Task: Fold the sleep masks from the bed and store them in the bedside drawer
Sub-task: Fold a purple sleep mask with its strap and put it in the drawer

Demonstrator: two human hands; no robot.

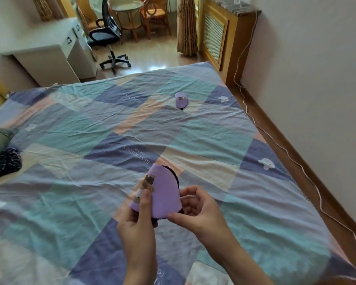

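Note:
A purple sleep mask (164,192), folded in half with its dark inner side showing at the edge, is held up above the patchwork bed sheet (90,124). My left hand (138,221) pinches its left edge, where a printed pattern shows. My right hand (195,208) grips its lower right edge, with the strap between the fingers. A second purple sleep mask (182,100) lies folded on the far part of the bed. No bedside drawer can be made out in this view.
Dark and green bundled fabric (2,155) lies at the bed's left edge. A white cable (280,147) runs along the floor by the right wall. Beyond the bed stand a white desk (49,56), a black office chair (109,33) and a wooden radiator cover (218,33).

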